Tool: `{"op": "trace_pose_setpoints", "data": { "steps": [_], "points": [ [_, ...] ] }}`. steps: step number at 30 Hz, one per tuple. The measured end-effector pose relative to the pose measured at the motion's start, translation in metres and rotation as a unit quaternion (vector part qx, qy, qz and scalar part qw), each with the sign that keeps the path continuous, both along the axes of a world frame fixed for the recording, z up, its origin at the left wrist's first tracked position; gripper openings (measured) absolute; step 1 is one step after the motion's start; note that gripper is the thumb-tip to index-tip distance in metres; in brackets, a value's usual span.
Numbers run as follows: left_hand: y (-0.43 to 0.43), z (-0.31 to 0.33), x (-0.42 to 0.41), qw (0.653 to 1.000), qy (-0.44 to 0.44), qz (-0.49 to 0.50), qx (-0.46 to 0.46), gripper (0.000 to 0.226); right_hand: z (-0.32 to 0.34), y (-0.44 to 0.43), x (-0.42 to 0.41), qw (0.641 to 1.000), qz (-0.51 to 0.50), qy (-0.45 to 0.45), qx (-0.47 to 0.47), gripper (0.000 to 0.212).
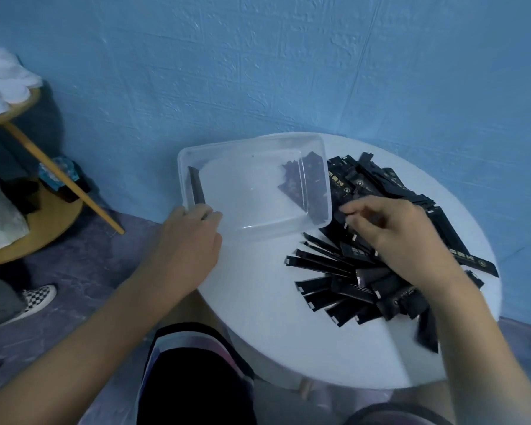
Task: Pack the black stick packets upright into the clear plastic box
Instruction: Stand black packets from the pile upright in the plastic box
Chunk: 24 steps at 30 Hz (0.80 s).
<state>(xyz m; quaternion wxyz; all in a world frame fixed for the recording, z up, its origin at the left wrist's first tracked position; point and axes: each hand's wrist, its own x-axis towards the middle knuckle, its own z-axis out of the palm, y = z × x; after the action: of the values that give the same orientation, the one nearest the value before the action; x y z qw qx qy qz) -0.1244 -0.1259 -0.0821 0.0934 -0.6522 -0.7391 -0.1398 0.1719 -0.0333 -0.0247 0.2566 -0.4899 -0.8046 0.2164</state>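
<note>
The clear plastic box (pixel 314 167) sits at the back left of the round white table (pixel 258 302). One black stick packet (pixel 196 187) stands against the box's left wall. My left hand (pixel 187 240) is at the box's near-left corner, thumb inside and fingers outside, pinching the packet's near end against the wall. To the right of the box lies a loose pile of black stick packets (pixel 344 289), some seen through the box's right wall. My right hand (pixel 393 231) hovers over the pile with curled, blurred fingers touching the packets next to the box's near-right corner.
A blue wall (pixel 258 72) stands just behind the table. On the left is a wooden two-tier stand (pixel 34 148) with white cloth and a bag. A person's checkered shoe (pixel 37 299) rests on the floor beside it. My knees are under the table's near edge.
</note>
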Motion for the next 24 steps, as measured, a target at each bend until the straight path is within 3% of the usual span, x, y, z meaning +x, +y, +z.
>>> {"op": "trace_pose_setpoints", "data": {
  "steps": [6, 10, 16, 20, 24],
  "points": [
    [-0.001, -0.005, -0.003, 1.0, 0.002, -0.016, 0.021, 0.033, -0.014, 0.004, 0.034, 0.989, -0.034, -0.142, -0.036, 0.036],
    [0.0, -0.007, -0.004, 1.0, 0.007, -0.016, 0.025, 0.036, -0.023, 0.016, 0.027, 0.985, -0.011, -0.171, -0.025, 0.042],
    [-0.001, -0.007, -0.004, 0.999, 0.01, -0.022, 0.033, 0.038, -0.022, 0.023, 0.023, 0.993, 0.002, -0.114, -0.012, 0.019],
    [0.0, -0.008, -0.005, 0.999, 0.017, -0.02, 0.036, 0.04, -0.013, 0.022, 0.022, 0.998, 0.046, -0.019, -0.024, 0.024],
    [-0.001, -0.01, -0.006, 0.999, 0.019, -0.018, 0.04, 0.041, -0.002, 0.018, 0.016, 0.989, 0.115, 0.046, -0.084, 0.013]
  ]
}}
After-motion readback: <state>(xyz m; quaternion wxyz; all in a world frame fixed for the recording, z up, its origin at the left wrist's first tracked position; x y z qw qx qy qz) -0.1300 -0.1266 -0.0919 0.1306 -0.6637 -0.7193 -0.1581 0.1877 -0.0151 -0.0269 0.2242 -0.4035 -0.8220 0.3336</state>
